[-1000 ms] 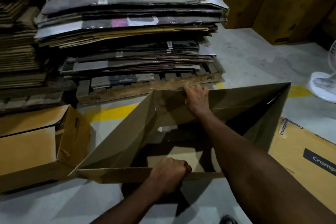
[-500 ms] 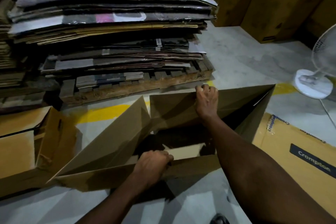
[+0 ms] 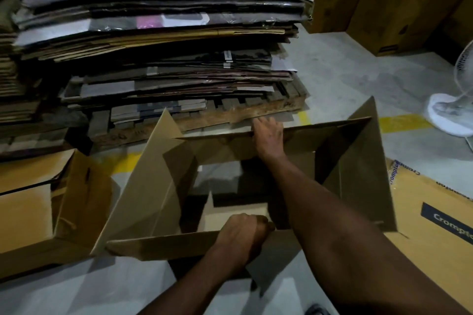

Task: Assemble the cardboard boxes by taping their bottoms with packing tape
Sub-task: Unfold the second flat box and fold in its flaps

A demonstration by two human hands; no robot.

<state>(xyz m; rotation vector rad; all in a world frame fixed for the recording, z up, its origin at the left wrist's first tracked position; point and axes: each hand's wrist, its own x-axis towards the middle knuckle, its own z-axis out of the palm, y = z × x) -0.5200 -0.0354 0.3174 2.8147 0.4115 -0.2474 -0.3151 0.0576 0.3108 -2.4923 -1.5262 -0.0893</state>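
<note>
- The cardboard box (image 3: pixel 143 199) is seen opened into a rectangular sleeve, standing on the concrete floor (image 3: pixel 345 79) directly below the camera. Bare floor is visible through its middle, and a pale inner flap is partly folded in.
- The left hand (image 3: pixel 243 233) is noted at the near wall. Its fingers are curled over the top edge, which is gripped firmly.
- The right hand (image 3: pixel 268 135) is reached across to the far wall. Its fingers are hooked over that wall's top edge, which is held.
- Flaps at the left and right ends of the box are seen standing up as pointed panels.
- A stack of flattened cartons (image 3: pixel 163 41) is piled on a wooden pallet (image 3: pixel 230 115) just behind the box.
- An open carton (image 3: pixel 38 212) is recorded just beside the box's left end.
- A printed flat carton (image 3: pixel 435 212) lies at the right end.
- A white fan base (image 3: pixel 450 117) stands at the right edge, beside a yellow floor line (image 3: pixel 401 123).
- Tall brown boxes (image 3: pixel 396 2) are noted at the back right.
</note>
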